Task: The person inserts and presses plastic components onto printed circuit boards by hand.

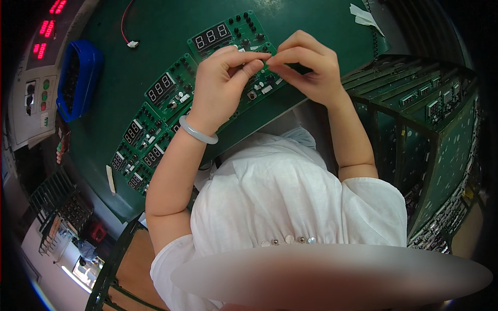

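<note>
Over a green circuit board (pixel 211 37) with a three-digit display, both hands come together, fingertips almost meeting. My left hand (pixel 223 85), a pale bangle at its wrist, is closed with thumb and forefinger pinched. Facing it, my right hand (pixel 311 67) is also closed in a pinch. Whatever small piece lies between the fingertips is too tiny to make out. Black round parts stand at the board's far edge, and its middle is covered by the left hand. Left of it lies a second circuit board (pixel 168 88) with a similar display.
Several smaller display boards (pixel 134 133) continue down the left of the green table (pixel 155 26). A blue bin (pixel 85 78) of dark parts stands beside a panel with red digits (pixel 44 39). A red wire (pixel 124 26) and white paper (pixel 365 16) lie farther off. Racks of boards (pixel 415 98) stand right.
</note>
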`<state>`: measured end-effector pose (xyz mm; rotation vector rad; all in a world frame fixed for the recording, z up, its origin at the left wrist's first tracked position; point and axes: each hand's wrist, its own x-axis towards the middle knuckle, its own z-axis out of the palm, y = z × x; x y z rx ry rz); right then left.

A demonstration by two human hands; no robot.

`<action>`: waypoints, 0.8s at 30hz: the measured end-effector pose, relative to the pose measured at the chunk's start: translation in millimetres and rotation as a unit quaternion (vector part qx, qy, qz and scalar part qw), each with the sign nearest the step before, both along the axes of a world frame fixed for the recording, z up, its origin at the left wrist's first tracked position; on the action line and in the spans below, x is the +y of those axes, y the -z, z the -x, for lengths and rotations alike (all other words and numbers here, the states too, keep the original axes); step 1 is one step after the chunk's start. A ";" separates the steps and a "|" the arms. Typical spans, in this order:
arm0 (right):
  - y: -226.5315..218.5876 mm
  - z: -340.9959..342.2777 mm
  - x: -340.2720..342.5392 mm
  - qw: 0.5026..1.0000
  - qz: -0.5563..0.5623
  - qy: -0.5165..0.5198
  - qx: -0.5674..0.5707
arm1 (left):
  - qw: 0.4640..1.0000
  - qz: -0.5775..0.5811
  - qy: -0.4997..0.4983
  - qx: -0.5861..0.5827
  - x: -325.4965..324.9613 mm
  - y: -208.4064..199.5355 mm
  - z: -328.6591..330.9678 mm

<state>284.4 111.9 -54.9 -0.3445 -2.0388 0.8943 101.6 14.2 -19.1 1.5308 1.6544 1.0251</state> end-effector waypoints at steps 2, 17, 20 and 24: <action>1.1 7.9 -6.6 1.000 -0.008 0.017 0.006 | 0.996 0.027 -0.019 -0.079 -0.9 0.0 -0.3; 10.7 -3.6 3.8 0.985 0.158 0.045 -0.053 | 0.891 0.222 -0.035 -0.395 -4.1 -23.4 1.9; 11.9 -5.3 3.5 0.981 0.175 0.040 -0.068 | 0.844 0.234 -0.070 -0.478 -4.5 -24.0 4.8; 8.5 -5.8 2.5 0.974 0.205 0.043 -0.086 | 0.879 0.212 -0.063 -0.422 -8.9 -19.6 9.7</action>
